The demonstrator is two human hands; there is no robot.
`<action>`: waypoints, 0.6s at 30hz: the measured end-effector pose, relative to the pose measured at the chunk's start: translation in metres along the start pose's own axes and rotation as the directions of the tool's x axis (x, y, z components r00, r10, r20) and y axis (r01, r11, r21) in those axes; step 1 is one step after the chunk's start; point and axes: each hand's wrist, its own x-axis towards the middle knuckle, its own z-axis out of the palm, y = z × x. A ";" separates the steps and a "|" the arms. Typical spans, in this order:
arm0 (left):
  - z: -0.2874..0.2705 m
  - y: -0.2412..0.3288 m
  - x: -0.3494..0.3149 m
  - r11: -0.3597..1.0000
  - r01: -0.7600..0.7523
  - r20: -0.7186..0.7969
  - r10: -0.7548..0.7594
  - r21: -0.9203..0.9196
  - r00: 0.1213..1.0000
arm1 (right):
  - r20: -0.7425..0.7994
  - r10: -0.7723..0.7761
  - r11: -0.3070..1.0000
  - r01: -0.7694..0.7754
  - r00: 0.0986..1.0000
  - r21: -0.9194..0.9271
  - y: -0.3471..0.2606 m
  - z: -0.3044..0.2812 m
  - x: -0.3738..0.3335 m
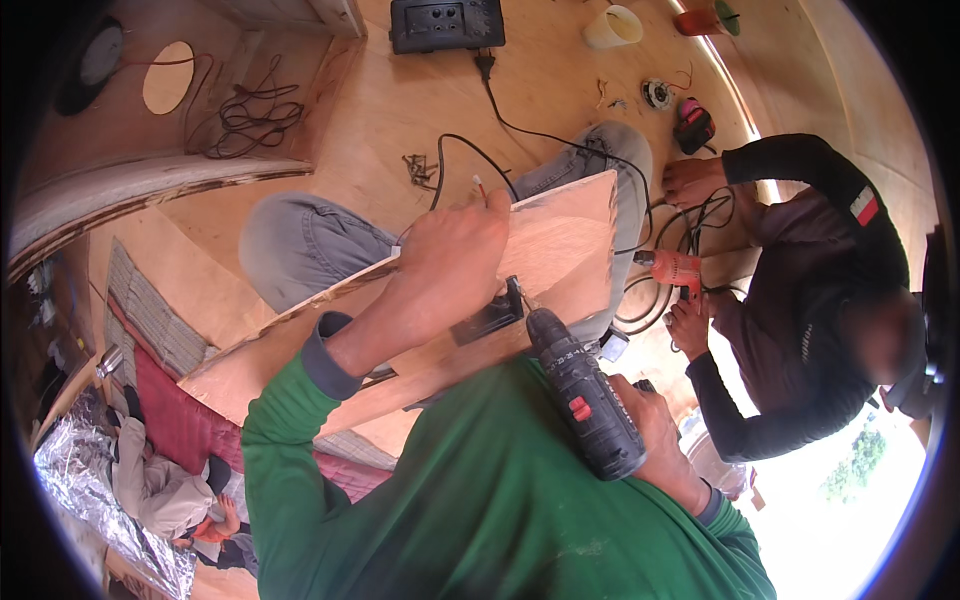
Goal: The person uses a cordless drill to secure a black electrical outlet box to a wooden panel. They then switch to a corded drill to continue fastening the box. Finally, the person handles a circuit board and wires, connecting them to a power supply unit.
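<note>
My right hand (652, 432) is wrapped round the grip of a black cordless drill (585, 395) with a red switch. The drill's bit points up and left at a small black plate (487, 322) on a wooden panel (560, 240); whether the tip touches it I cannot tell. Across the panel's far edge lies my left hand (455, 250), closed over the wood, its fingertips partly hidden. Just beyond its fingers shows a small red-and-white tip (480, 186). The panel rests tilted across my lap, over grey jeans (310, 240).
At right, a co-worker in dark sleeves (800, 400) holds a red corded drill (675, 268) near coiled black cable. A black socket box (446, 25) with a plug lies ahead, cups (613, 28) to its right. Scattered screws (420, 170) lie beyond my knees. Another person (165, 480) is at lower left.
</note>
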 end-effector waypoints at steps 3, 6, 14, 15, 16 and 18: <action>0.002 -0.001 0.000 1.000 -0.007 -0.013 0.007 0.008 1.000 | 0.007 0.002 1.000 -0.002 1.000 -0.013 -0.001 0.000 0.000; 0.004 -0.001 0.000 1.000 0.005 -0.014 -0.005 0.009 1.000 | -0.001 -0.020 0.999 0.020 1.000 -0.026 -0.001 0.000 0.001; 0.002 -0.001 -0.001 0.999 0.025 -0.023 -0.026 -0.023 0.999 | -0.041 0.002 1.000 0.000 0.999 0.028 -0.004 0.003 0.002; 0.002 -0.001 -0.001 0.999 0.032 -0.015 -0.033 -0.011 0.999 | -0.036 -0.014 1.000 0.014 0.999 -0.009 -0.004 0.002 0.002; 0.004 0.001 -0.001 0.999 0.038 -0.009 -0.038 0.004 0.999 | -0.026 -0.016 0.999 0.016 1.000 -0.028 -0.004 0.001 0.000; 0.006 0.003 -0.001 0.999 0.031 -0.019 -0.031 0.012 0.999 | -0.028 -0.006 1.000 0.005 1.000 -0.025 -0.005 0.000 -0.003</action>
